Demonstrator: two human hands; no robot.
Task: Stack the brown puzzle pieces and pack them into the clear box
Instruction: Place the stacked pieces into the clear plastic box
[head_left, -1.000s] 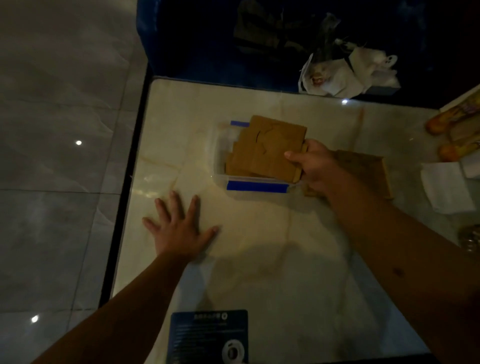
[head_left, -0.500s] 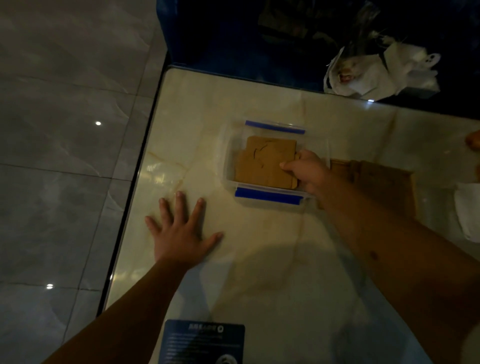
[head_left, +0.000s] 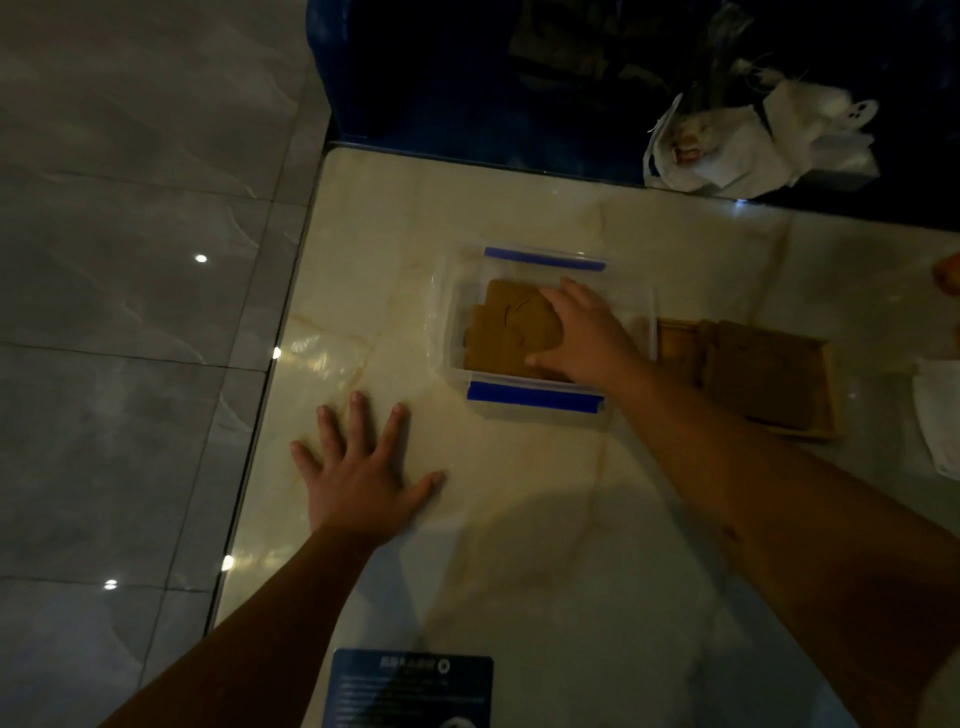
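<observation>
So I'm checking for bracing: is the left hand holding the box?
No, the left hand lies flat on the table, apart from the box.

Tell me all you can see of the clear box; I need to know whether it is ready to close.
The clear box is a see-through plastic rectangle with blue clips on its far and near rims, standing open on the marble table; no lid shows on it. Inside lies the stack of brown puzzle pieces, flat, with the right hand pressing on top. A wooden tray sits just beyond its right wall.
</observation>
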